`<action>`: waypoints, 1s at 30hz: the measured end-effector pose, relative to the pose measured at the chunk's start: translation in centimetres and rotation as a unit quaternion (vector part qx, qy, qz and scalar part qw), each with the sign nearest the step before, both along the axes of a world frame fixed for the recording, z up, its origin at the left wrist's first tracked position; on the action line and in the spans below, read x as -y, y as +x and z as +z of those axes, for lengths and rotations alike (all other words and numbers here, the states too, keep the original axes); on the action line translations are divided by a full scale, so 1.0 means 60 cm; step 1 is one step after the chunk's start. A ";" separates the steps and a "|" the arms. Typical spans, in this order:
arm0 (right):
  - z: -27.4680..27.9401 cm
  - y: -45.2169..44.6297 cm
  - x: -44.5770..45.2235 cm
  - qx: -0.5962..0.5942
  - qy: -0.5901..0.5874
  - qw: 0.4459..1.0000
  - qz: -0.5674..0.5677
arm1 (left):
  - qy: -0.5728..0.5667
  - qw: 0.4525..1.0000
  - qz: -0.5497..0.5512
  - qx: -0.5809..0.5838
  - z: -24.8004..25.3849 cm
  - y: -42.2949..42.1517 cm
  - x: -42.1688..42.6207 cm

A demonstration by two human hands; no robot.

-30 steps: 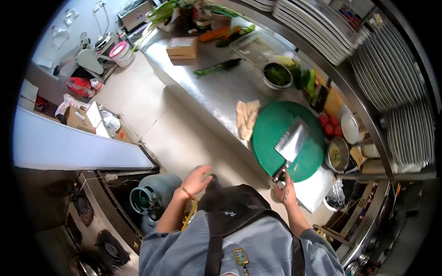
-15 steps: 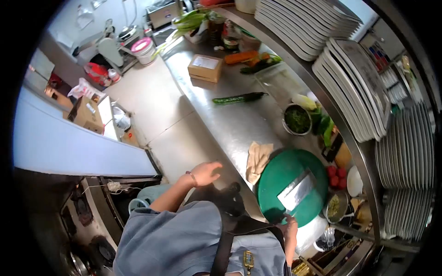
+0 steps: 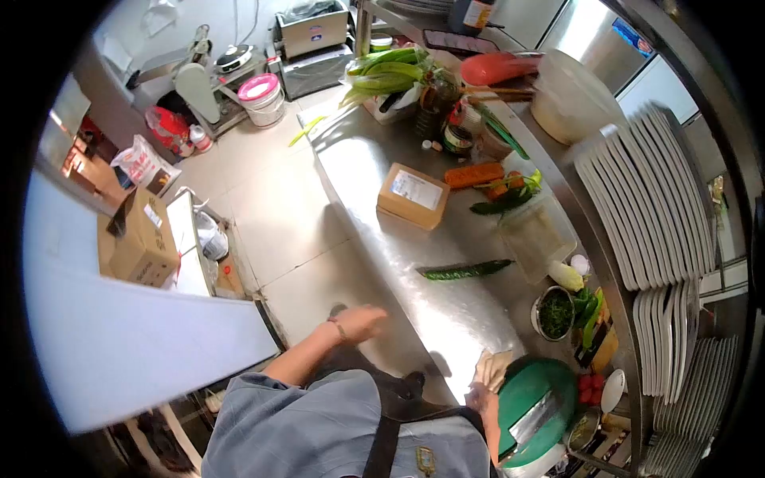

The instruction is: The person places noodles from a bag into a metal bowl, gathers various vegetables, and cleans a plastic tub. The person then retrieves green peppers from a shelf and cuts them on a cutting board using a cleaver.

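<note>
Head view. Item: tan cloth, on the steel counter beside the round green board, presumably kept there for handy wiping. Right hand: at the cloth's near edge; grip unclear, fingers partly masked. Item: cleaver, laid flat on the board, probably for stability; handle hidden behind the forearm. Left hand: over the floor, nothing seen in it; blur obscures whether its fingers are spread or curled.
</note>
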State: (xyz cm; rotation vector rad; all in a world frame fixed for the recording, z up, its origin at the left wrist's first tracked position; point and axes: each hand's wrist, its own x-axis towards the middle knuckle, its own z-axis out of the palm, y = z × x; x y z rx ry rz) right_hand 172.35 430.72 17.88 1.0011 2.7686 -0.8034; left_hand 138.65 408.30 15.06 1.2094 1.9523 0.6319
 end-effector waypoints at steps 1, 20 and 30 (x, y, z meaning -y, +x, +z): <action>0.002 -0.061 0.014 -0.025 -0.062 0.998 0.011 | 0.008 1.000 0.021 0.012 -0.010 -0.047 0.026; 0.090 -0.662 -0.114 -0.208 0.102 0.970 0.073 | 0.130 0.981 0.109 -0.097 0.091 -0.497 -0.014; 0.146 -1.008 0.024 -0.194 0.018 0.971 0.139 | 0.282 0.922 0.125 -0.234 0.193 -0.885 -0.144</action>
